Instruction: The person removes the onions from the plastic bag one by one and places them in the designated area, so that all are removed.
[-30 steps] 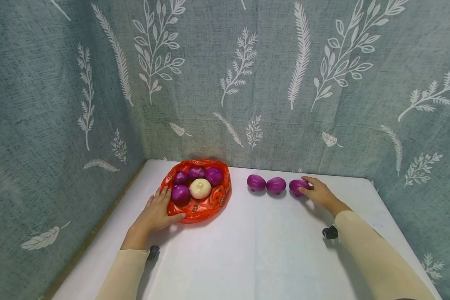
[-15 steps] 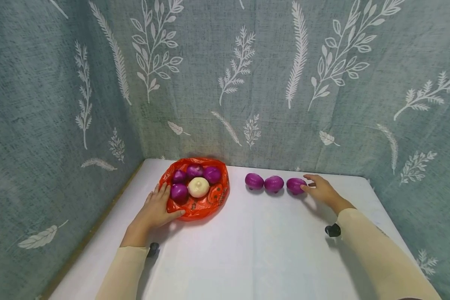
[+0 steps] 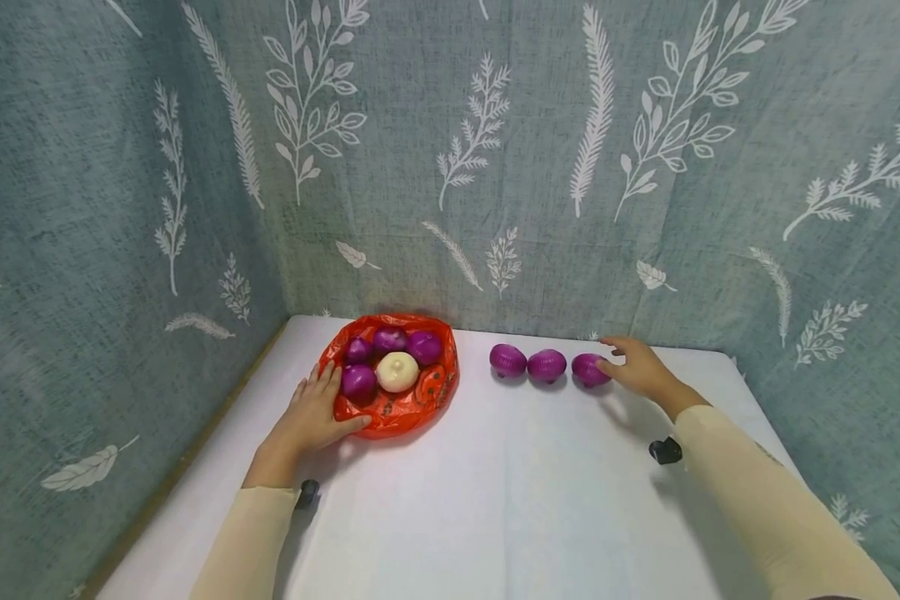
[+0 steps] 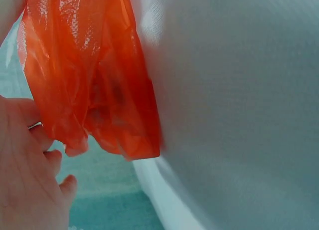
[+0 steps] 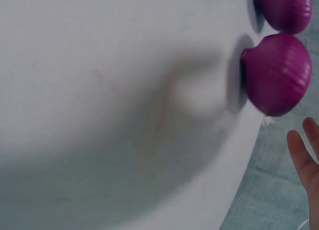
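Observation:
An orange-red plastic bag (image 3: 397, 427) with its top rolled open stands at the back left. Several purple onions (image 3: 358, 383) and a white onion (image 3: 397, 372) lie inside it. My left hand (image 3: 311, 417) rests against the bag's near-left rim, fingers spread; in the left wrist view the fingers lie beside the bag's side (image 4: 94, 80). To the right, three purple onions stand in a row: a left one (image 3: 507, 360), a middle one (image 3: 547, 366) and a right one (image 3: 589, 371). Beside the right onion is my right hand (image 3: 641, 369), holding nothing; its fingers (image 5: 301, 155) show apart from the onion (image 5: 279, 75).
A white table (image 3: 450, 517) carries everything. Grey-green cloth with white leaf prints (image 3: 420, 167) hangs behind the table and along its left side. Black wrist cameras (image 3: 666, 451) sit below both wrists.
My right hand has eased slightly right, off the right onion, which stays at the end of its row. The left hand and the bag hold their places.

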`<state>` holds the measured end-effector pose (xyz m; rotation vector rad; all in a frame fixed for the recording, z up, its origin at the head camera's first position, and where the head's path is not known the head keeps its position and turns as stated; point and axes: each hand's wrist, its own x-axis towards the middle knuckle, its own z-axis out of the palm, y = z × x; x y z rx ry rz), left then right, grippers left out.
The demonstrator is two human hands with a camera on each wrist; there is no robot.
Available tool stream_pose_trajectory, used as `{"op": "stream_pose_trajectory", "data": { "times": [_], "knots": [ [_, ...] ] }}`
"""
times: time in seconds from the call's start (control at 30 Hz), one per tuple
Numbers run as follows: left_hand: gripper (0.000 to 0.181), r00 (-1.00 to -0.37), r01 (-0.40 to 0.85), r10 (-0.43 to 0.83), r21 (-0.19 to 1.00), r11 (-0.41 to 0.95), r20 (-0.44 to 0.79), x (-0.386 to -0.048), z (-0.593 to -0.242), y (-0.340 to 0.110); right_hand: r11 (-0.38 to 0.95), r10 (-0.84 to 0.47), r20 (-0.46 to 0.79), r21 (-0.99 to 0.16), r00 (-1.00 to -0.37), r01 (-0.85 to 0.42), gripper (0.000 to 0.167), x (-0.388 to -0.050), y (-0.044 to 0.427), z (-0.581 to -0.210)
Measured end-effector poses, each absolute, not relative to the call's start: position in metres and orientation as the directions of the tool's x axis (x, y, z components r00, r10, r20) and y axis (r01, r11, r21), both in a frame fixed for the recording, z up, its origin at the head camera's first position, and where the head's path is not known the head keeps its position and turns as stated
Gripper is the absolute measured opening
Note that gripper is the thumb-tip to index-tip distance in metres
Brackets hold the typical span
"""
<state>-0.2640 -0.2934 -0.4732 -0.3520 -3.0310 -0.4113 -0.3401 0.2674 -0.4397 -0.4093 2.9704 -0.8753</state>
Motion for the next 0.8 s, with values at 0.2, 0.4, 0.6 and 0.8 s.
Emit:
{"op": "stream_pose_trajectory", "data": {
  "times": [0.2, 0.4, 0.6, 0.8],
  "knots": [
    [0.119, -0.971, 0.238, 0.222, 0.262, 0.935, 0.089, -0.265, -0.474, -0.294, 0.795, -0.29, 0.083, -0.533, -0.953, -0.288, 0.055, -0.346, 0.253, -0.436],
    [0.12, -0.975, 0.222, 0.21, 0.269, 0.937, 0.074, -0.265, -0.475, -0.293, 0.792, -0.308, 0.081, -0.531, -0.948, -0.302, 0.053, -0.35, 0.233, -0.428],
    [0.121, -0.978, 0.211, 0.201, 0.266, 0.941, 0.065, -0.263, -0.478, -0.293, 0.788, -0.358, 0.108, -0.499, -0.928, -0.362, 0.051, -0.354, 0.21, -0.422],
    [0.119, -0.976, 0.219, 0.21, 0.265, 0.939, 0.061, -0.264, -0.48, -0.294, 0.785, -0.368, 0.089, -0.504, -0.926, -0.361, 0.053, -0.357, 0.186, -0.418]
  ]
}}
